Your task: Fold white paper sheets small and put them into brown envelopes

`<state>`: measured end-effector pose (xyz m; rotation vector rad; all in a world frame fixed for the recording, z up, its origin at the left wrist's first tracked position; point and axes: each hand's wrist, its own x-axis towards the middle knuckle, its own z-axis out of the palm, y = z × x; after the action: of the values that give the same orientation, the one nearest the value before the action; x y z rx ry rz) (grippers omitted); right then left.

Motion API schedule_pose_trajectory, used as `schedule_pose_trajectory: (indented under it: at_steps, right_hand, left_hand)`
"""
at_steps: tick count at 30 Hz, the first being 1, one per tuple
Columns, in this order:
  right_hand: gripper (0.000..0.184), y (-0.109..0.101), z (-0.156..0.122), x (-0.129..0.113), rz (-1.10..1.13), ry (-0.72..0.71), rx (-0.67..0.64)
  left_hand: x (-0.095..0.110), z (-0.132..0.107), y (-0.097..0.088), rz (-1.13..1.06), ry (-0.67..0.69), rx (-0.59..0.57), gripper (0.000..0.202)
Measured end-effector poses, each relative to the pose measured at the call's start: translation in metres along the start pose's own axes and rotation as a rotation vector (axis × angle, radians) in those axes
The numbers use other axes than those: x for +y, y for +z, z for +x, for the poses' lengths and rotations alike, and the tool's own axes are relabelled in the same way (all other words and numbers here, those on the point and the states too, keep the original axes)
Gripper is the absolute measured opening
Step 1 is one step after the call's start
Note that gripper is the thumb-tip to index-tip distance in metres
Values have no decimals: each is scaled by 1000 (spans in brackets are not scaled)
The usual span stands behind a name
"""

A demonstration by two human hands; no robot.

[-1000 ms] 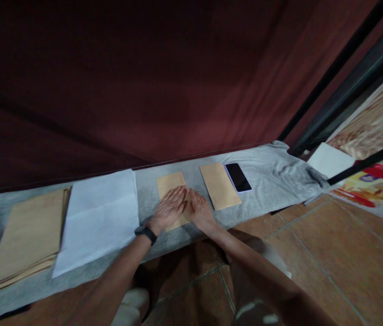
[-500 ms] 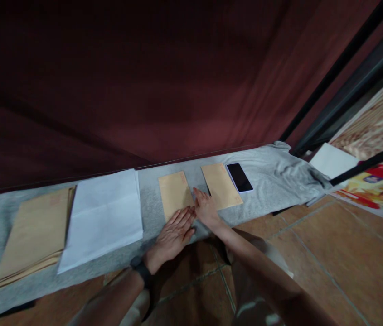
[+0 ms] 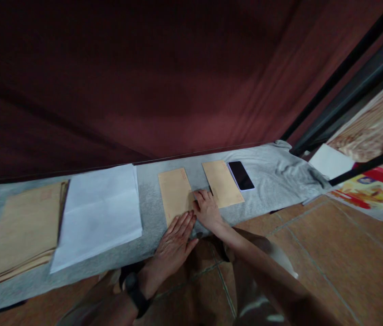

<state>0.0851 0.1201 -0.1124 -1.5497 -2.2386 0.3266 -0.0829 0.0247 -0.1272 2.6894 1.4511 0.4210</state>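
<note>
A brown envelope lies flat on the grey cloth in front of me. My left hand rests flat at the envelope's near end, fingers stretched out and together, a dark band on the wrist. My right hand sits at the envelope's right edge with fingers curled down onto the cloth; nothing shows in it. A second brown envelope lies just right of that hand.
A black phone lies beside the second envelope. White paper sheets and a stack of brown envelopes lie to the left. A dark red curtain hangs behind. Tiled floor and printed papers are at right.
My left hand has slid back off the envelope toward me, to its near end. My right hand shifted to the envelope's right edge and its fingers curled.
</note>
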Motion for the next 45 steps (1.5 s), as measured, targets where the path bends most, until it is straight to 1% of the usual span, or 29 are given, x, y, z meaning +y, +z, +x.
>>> schedule_pose_trajectory:
  at_steps: [4, 8, 11, 13, 15, 19, 21, 22, 24, 26, 28, 30, 33, 35, 37, 38, 40, 42, 43, 45]
  right_hand:
    - [34, -10, -6, -2, -22, 35, -34]
    - [24, -22, -9, -2, -60, 139, -132]
    - [21, -26, -9, -2, -47, 181, -198]
    - [20, -27, -8, -1, -6, 202, -234]
    - [20, -28, -7, 1, 50, 229, -268]
    - [26, -27, -4, 7, 198, 275, -306]
    - [25, -25, -4, 9, 298, 306, -333]
    - [22, -23, -4, 9, 384, 342, -356]
    - [13, -18, -4, 8, 629, 431, -396]
    - [7, -13, -3, 6, 849, 470, -404]
    - [8, -10, -1, 4, 940, 425, -379]
    - [12, -9, 1, 1, 977, 336, -318]
    - [19, -15, 3, -6, 1029, 175, -179]
    - [27, -21, 4, -12, 1086, 118, -128]
    - [37, -24, 6, -17, 1198, 116, -122]
    - [42, -25, 7, -19, 1259, 132, -123]
    - [48, -23, 11, -19, 1329, 208, -115]
    - [49, -19, 13, -16, 1318, 337, -111]
    - [48, -16, 14, -14, 1313, 401, -135]
    - [48, -12, 13, -14, 1367, 476, -250]
  left_hand:
    - [1, -9, 1, -4, -15, 28, 69]
    - [1, -14, -1, 2, -46, 57, 70]
    - [-3, -12, -5, 13, -76, 58, 60]
    - [-5, -9, -8, 16, -97, 60, 49]
    - [-7, -7, -9, 9, -112, 74, 43]
    - [-8, -3, -10, 3, -109, 94, 38]
    - [-8, -1, -11, 14, -121, 98, 36]
    - [-8, 0, -12, 23, -134, 100, 35]
    - [-8, 3, -14, 49, -161, 100, 35]
    - [-8, 7, -17, 84, -185, 105, 33]
    - [-7, 11, -20, 118, -222, 106, 30]
    - [-6, 16, -24, 143, -282, 101, 26]
    - [-7, 25, -29, 153, -393, 71, 24]
    - [-9, 31, -32, 127, -467, 52, 22]
    - [-12, 37, -34, 57, -537, 75, 21]
    - [-14, 39, -35, 3, -579, 113, 19]
    - [-19, 44, -38, -165, -668, 235, 16]
    - [-23, 49, -40, -438, -751, 391, 21]
    - [-23, 51, -41, -611, -779, 476, 26]
    - [-22, 55, -42, -955, -809, 627, 39]
